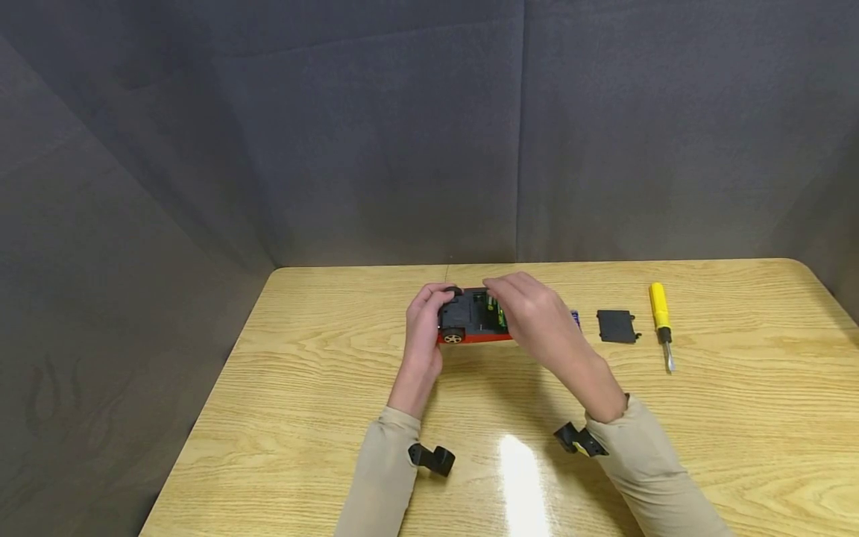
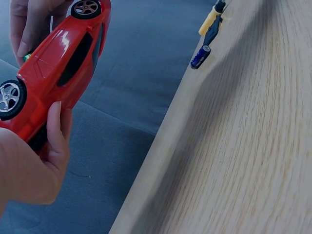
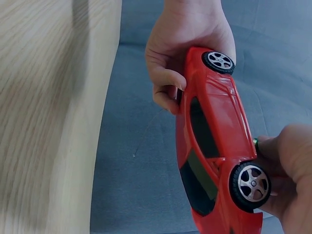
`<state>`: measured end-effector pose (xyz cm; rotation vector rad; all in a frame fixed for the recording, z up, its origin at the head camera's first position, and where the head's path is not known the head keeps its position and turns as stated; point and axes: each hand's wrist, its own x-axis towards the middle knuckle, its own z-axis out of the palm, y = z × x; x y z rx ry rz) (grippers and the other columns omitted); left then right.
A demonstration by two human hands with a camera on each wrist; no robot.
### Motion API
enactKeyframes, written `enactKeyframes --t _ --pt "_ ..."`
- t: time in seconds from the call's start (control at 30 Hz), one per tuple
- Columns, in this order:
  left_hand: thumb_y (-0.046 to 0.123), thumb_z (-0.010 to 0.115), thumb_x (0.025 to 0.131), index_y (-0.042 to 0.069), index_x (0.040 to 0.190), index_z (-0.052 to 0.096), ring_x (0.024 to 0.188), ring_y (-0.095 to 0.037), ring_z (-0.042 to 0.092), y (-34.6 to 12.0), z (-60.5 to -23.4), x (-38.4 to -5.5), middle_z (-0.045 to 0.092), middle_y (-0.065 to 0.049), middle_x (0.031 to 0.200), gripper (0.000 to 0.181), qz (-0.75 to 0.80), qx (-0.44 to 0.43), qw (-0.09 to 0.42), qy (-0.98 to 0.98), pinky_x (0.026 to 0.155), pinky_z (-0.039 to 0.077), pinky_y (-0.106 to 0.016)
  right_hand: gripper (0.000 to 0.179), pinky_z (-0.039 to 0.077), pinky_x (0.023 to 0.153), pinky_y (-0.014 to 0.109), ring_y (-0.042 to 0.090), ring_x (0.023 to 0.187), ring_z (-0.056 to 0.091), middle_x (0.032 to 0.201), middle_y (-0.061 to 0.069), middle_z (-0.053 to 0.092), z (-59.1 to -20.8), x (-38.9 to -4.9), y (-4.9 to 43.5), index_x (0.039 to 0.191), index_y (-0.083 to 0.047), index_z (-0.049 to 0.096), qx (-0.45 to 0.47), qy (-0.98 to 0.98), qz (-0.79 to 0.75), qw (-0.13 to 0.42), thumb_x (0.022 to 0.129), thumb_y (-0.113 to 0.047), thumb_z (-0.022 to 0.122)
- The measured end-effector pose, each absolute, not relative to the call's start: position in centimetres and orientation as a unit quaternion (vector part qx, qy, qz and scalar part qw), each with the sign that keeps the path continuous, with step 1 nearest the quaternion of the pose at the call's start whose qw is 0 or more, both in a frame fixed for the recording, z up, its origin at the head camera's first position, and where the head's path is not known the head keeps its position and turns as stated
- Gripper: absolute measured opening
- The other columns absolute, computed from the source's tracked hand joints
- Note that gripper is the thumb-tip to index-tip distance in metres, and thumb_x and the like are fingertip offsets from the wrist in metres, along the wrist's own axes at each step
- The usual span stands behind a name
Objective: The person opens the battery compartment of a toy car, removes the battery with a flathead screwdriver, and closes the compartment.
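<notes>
Belly up above the table, a red toy car [image 1: 458, 315] shows its black underside and an uncovered battery compartment in the head view. My left hand [image 1: 423, 328] grips one end of the car near its wheels. Over the other end, my right hand [image 1: 537, 317] reaches into the compartment, where green batteries [image 1: 500, 318] show. In the left wrist view, the right thumb and fingers pinch a green battery [image 2: 28, 57] at the car's underside; most of it is hidden. The red side and silver-hubbed wheels of the car [image 3: 222, 117] face the right wrist view.
To the right on the wooden table [image 1: 322, 388] lie a blue battery [image 1: 576, 318], partly behind the right hand, a black battery cover [image 1: 616, 326] and a yellow-handled screwdriver [image 1: 660, 307]. A dark grey cloth [image 1: 389, 149] hangs behind the table.
</notes>
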<state>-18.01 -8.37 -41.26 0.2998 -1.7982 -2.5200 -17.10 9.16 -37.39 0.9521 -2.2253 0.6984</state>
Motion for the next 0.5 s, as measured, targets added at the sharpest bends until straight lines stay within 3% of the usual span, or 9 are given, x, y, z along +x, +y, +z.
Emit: enactKeyframes --t 0.13,0.37,0.5 --pt "0.013 0.060 0.093 -0.003 0.117 0.067 0.105 -0.021 0.055 -8.27 -41.24 -18.00 0.062 -0.006 0.117 0.030 -0.810 0.097 0.016 -0.578 0.087 0.046 -0.033 0.026 0.060 0.077 0.045 0.036 0.093 0.072 0.103 0.021 0.073 -37.60 -17.23 9.20 0.112 0.009 0.071 0.350 -0.842 0.265 0.313 0.087 0.016 0.073" --pt "0.014 0.061 0.093 0.010 0.102 0.072 0.105 -0.022 0.054 -8.17 -41.23 -17.96 0.062 -0.006 0.116 0.015 -0.812 0.099 0.016 -0.575 0.087 0.045 -0.034 0.020 0.060 0.077 0.047 0.035 0.089 0.072 0.098 0.019 0.073 -37.77 -17.45 9.22 0.108 0.006 0.069 0.335 -0.838 0.286 0.323 0.089 0.012 0.072" --pt "0.014 0.061 0.093 0.011 0.102 0.072 0.105 -0.022 0.054 -8.16 -41.29 -17.94 0.062 -0.006 0.116 0.015 -0.811 0.097 0.016 -0.577 0.087 0.045 -0.035 0.019 0.060 0.078 0.047 0.036 0.090 0.073 0.098 0.020 0.074 -37.83 -17.51 9.18 0.108 0.007 0.070 0.333 -0.838 0.293 0.317 0.089 0.012 0.072"
